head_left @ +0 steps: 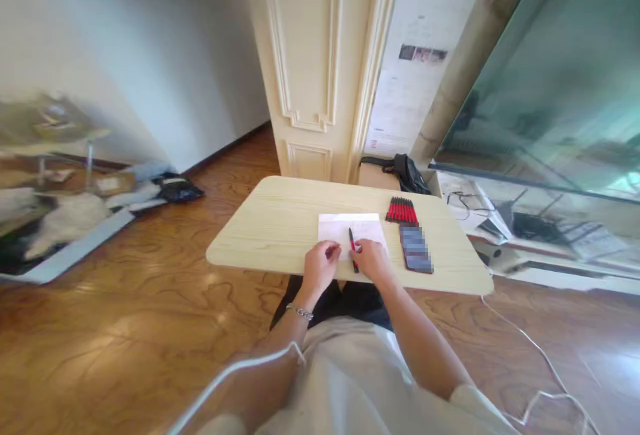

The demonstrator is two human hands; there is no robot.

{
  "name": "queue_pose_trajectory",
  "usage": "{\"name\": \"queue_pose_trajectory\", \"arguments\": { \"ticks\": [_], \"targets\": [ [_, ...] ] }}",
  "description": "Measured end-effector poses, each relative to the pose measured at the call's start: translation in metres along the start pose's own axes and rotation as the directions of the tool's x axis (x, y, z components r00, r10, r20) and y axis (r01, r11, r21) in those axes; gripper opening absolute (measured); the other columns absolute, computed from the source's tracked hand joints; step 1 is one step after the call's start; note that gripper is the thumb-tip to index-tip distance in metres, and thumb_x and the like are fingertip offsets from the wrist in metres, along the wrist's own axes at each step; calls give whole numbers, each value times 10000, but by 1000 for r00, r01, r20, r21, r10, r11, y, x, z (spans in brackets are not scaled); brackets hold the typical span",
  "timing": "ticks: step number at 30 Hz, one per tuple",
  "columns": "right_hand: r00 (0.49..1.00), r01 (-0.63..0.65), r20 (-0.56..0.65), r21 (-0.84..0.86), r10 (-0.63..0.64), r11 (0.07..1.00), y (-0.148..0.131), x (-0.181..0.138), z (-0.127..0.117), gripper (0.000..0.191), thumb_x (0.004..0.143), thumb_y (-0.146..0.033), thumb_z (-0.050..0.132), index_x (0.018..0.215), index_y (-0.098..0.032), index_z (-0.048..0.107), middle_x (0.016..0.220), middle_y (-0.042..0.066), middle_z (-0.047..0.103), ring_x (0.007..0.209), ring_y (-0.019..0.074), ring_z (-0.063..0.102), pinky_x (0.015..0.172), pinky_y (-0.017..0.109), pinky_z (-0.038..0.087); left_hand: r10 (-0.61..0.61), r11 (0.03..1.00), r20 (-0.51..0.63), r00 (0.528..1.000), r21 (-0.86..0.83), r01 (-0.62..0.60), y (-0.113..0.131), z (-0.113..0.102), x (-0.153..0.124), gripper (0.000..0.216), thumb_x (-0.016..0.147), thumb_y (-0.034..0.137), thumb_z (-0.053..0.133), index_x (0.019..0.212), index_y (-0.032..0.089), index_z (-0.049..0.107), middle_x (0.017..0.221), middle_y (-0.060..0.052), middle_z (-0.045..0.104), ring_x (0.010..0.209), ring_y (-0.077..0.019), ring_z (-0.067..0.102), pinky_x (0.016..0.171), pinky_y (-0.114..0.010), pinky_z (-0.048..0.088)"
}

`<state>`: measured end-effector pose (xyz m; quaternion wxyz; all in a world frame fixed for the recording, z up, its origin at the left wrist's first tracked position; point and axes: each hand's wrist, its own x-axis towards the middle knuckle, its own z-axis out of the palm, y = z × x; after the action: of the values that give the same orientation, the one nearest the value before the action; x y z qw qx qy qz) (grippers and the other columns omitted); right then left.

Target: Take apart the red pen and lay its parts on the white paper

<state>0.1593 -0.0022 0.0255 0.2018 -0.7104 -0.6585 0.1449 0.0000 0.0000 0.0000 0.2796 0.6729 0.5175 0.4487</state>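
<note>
A white sheet of paper (350, 228) lies on a small light wooden table (270, 235) in front of me. A red and black pen (353, 248) rests on the paper between my two hands. My left hand (321, 265) sits at the paper's near left corner with its fingers curled. My right hand (371, 260) lies just right of the pen, fingers bent and touching or nearly touching it. A row of several red and black pens (401, 210) lies beyond the paper on the right.
A blurred dark flat object (416, 248) lies right of the paper. A black bag (407, 174) sits behind the table by a cream pillar (320, 62). White cables (530, 348) run over the wooden floor at right; clutter (75, 208) lies at left.
</note>
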Motion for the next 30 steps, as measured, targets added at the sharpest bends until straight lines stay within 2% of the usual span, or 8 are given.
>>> {"name": "queue_pose_trajectory", "arguments": {
  "ticks": [4, 7, 12, 16, 21, 25, 27, 30],
  "targets": [
    [999, -30, -25, 72, 32, 997, 4, -3, 0, 250, 793, -370, 594, 958, -216, 703, 800, 53, 725, 782, 207, 654, 687, 272, 405, -6, 1000, -7, 1000, -5, 6, -4, 1, 0, 160, 824, 321, 593, 890, 206, 683, 896, -54, 719, 797, -178, 676, 779, -311, 526],
    [987, -33, -149, 177, 60, 984, 12, -10, -3, 277, 831, -430, 546, 917, -214, 697, 748, 37, 709, 708, 184, 634, 658, 265, 402, 0, 1000, -38, 999, -1, 0, -4, -1, 2, 166, 828, 328, 588, 894, 210, 685, 894, -52, 718, 788, -177, 672, 775, -314, 523],
    [921, 47, -382, 302, 76, 952, 31, -24, -2, 324, 869, -434, 478, 836, -185, 682, 782, 52, 695, 697, 175, 607, 676, 269, 415, 34, 999, -103, 994, 9, -33, -2, -4, 4, 185, 836, 344, 578, 907, 211, 685, 891, -52, 715, 769, -173, 659, 776, -317, 514],
    [897, 91, -437, 339, 71, 936, 41, -31, 6, 318, 873, -411, 473, 839, -172, 679, 804, 67, 687, 706, 175, 597, 685, 268, 424, 51, 999, -135, 990, 0, -52, -6, -1, 2, 184, 834, 339, 576, 897, 206, 685, 875, -57, 712, 760, -177, 658, 747, -308, 511],
    [925, 92, -379, 268, 17, 959, 38, -25, 4, 280, 875, -371, 482, 850, -180, 685, 811, 63, 679, 710, 170, 595, 692, 264, 425, 74, 997, -144, 987, 34, -70, -11, 1, -1, 169, 833, 324, 573, 883, 206, 683, 849, -54, 704, 738, -171, 651, 732, -300, 508],
    [969, 116, -237, 169, -74, 979, 22, -7, -5, 240, 879, -335, 494, 888, -187, 682, 847, 68, 689, 753, 170, 612, 714, 258, 419, 85, 995, -150, 985, 55, -77, -10, 0, -1, 167, 836, 317, 566, 884, 202, 677, 845, -55, 698, 723, -168, 644, 727, -301, 506],
    [987, 83, -143, 102, -68, 991, 12, 4, -8, 258, 874, -382, 515, 931, -188, 675, 862, 83, 698, 784, 189, 627, 717, 270, 418, 94, 994, -148, 984, 65, -86, -9, 0, -1, 170, 842, 319, 558, 884, 200, 672, 849, -57, 695, 719, -167, 641, 729, -302, 506],
    [999, 3, -41, -18, -4, 1000, -2, 20, -7, 386, 843, -502, 543, 994, -164, 652, 907, 135, 702, 861, 243, 640, 734, 303, 422, 115, 992, -143, 983, 76, -105, -9, 0, -2, 169, 849, 315, 548, 884, 199, 666, 847, -57, 690, 718, -165, 639, 729, -302, 507]
  ]
}}
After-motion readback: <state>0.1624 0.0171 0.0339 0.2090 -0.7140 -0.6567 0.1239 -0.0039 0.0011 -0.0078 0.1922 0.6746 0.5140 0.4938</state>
